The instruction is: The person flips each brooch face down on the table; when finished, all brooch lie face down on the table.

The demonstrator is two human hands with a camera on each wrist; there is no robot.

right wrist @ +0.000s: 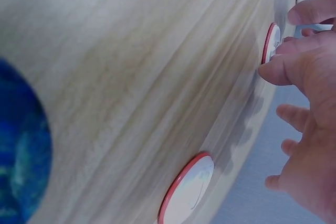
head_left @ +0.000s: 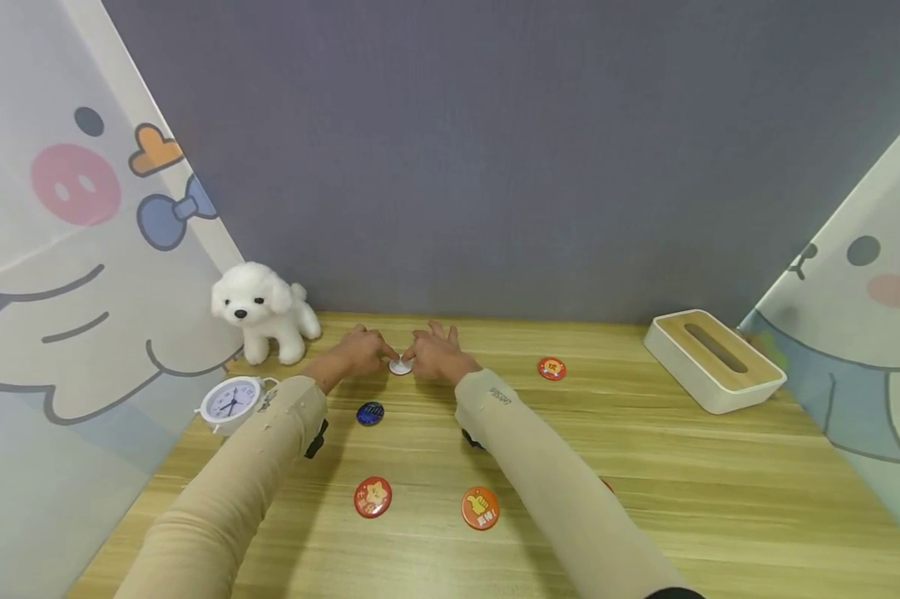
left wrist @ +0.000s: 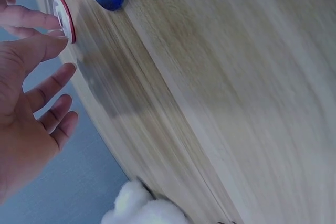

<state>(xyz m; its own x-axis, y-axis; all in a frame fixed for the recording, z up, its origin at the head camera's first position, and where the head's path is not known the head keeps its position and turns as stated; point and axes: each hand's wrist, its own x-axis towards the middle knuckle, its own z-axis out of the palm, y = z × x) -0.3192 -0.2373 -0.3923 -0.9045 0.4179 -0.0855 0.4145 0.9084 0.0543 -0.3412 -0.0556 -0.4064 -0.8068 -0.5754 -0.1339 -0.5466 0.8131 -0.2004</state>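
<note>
At the far middle of the table, a round white badge with a red rim (head_left: 401, 368) lies between my two hands. My left hand (head_left: 362, 349) reaches it from the left; thumb and forefinger pinch its edge while the other fingers stand apart, as the left wrist view shows. From the right, my right hand (head_left: 438, 353) holds the same badge (right wrist: 270, 43) between thumb and forefinger, its remaining fingers spread loosely. The fingertips partly cover the badge. A blue badge (head_left: 371, 413) lies just nearer than the left hand.
A red badge (head_left: 551, 368) lies right of the hands; another red badge (head_left: 373, 497) and an orange badge (head_left: 480, 507) lie nearer. A white toy dog (head_left: 266, 312) and an alarm clock (head_left: 230, 402) stand at left, a tissue box (head_left: 712, 362) at right. A grey panel (head_left: 480, 166) rises behind.
</note>
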